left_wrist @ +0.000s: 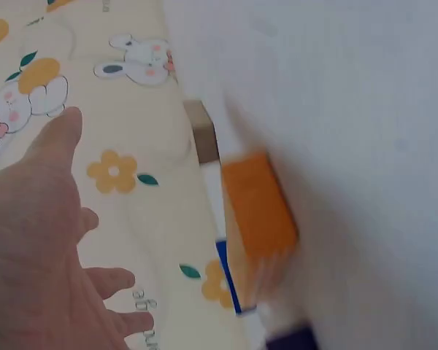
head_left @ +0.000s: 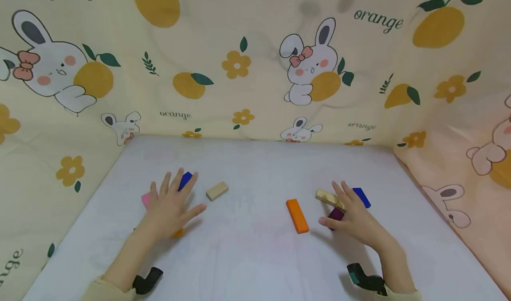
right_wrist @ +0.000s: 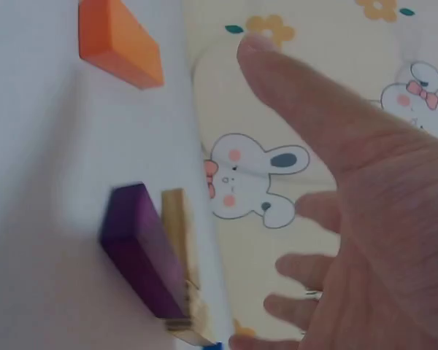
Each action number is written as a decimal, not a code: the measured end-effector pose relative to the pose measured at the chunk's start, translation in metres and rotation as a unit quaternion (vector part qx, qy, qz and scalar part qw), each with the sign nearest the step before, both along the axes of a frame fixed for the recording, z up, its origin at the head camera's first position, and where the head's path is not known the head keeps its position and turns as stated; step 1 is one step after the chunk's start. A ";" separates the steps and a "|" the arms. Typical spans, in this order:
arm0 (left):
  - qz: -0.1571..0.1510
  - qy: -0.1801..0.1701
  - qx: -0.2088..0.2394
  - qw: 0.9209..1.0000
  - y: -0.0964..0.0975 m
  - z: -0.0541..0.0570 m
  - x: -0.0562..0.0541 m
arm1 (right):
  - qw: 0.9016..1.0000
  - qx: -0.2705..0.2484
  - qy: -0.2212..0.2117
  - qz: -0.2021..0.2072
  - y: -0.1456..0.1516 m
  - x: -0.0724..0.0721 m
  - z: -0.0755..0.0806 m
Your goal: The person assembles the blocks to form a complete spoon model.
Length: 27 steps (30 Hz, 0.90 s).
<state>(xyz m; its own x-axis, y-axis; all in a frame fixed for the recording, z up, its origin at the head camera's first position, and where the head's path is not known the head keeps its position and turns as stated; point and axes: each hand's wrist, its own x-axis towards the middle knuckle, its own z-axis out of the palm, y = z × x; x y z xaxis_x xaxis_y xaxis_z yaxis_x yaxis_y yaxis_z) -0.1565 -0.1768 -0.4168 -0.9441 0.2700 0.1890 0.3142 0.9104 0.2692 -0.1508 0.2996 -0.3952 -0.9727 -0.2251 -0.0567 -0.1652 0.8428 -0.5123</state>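
With fingers spread, my left hand is over several small blocks at the left. Partly hidden beneath it are a pink block, a blue block and an orange block; the left wrist view shows this orange block below the palm. A plain wooden block lies to its right. My right hand, fingers extended and holding nothing, hovers over a purple block and light wooden pieces. Behind its fingers lies another blue block.
Between the hands, nearer the right one, an orange block lies flat on the white tabletop. Patterned cloth with rabbits and oranges walls the table at the back and both sides. Black wrist mounts show at the cuffs.
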 end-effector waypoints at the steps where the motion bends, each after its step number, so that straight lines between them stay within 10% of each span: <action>1: -0.009 0.001 0.010 1.000 0.005 -0.001 0.001 | 1.000 -0.012 0.002 0.001 -0.001 0.001 -0.002; 15: -0.054 -0.022 0.091 0.994 0.050 -0.007 -0.010 | 0.988 -0.140 0.029 0.060 -0.034 -0.002 -0.018; 27: -0.014 -0.061 0.206 0.977 0.054 -0.022 -0.018 | 0.980 -0.182 -0.021 0.072 -0.042 -0.005 -0.029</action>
